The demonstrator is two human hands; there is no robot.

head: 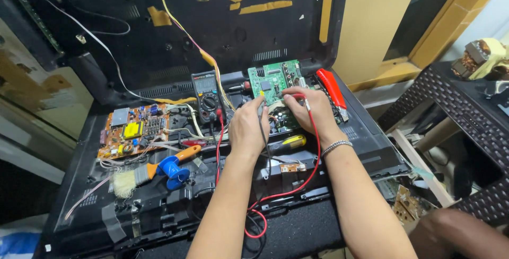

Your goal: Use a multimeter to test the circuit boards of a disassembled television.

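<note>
while both hands work over the opened tv back, the green circuit board [274,81] sits just ahead of the fingertips, tilted up against the black rear shell [222,20]. left hand [248,130] is pinched closed on the black probe [262,111], its lead dropping straight back along the wrist; tip points forward and up at the board's lower left edge, touching or all but touching, can't tell which. right hand [310,111] is closed on the red probe [303,100], held near the board's lower right part, red lead [313,158] looping down past the wrist bracelet [336,145]. both probes' long axes run roughly away from the person toward the board, so the board lies directly forward of each grip. right hand sits slightly nearer the board's middle, left hand at its corner.

multimeter [208,93] stands just left of the board, leads plugged in. orange power board [132,130] well left. brush with blue-and-orange handle [154,171] lies near the left forearm. yellow-handled screwdriver [289,143] lies between the wrists. red-handled pliers [332,89] rest just right of the green board.
</note>
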